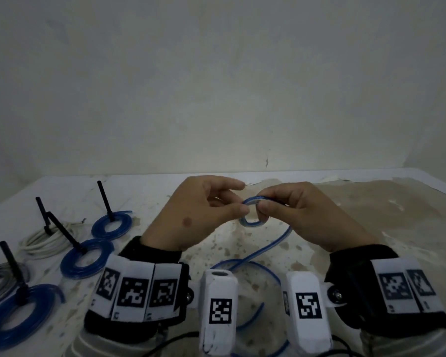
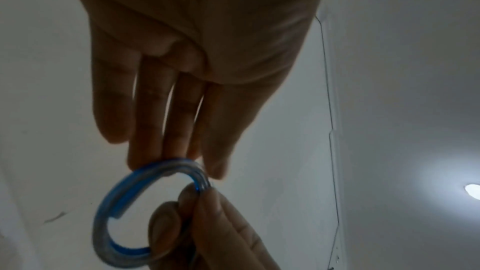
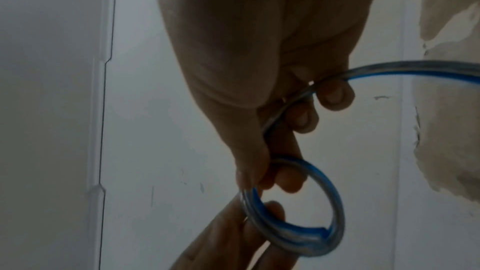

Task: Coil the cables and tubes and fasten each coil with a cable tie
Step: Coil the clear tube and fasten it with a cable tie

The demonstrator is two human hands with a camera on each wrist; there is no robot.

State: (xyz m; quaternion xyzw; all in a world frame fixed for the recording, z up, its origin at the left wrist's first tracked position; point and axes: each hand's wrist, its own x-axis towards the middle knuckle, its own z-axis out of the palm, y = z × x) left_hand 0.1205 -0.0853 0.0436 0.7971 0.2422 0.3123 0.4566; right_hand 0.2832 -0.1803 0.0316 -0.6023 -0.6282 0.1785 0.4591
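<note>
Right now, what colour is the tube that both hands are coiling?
Translucent blue. The tube shows best in the head view.

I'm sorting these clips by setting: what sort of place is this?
Probably a makeshift workbench in a bare room, not a home or a shop floor: a stained white tabletop against a plain wall, with tied blue tube coils and a white cable coil laid out on it.

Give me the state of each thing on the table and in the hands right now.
Blue tube: small loop started, its tail loose on the table.
Left hand: pinching the loop.
Right hand: gripping the loop.
Three blue coils: finished, each cable-tied.
White cable coil: coiled, tied.
</note>
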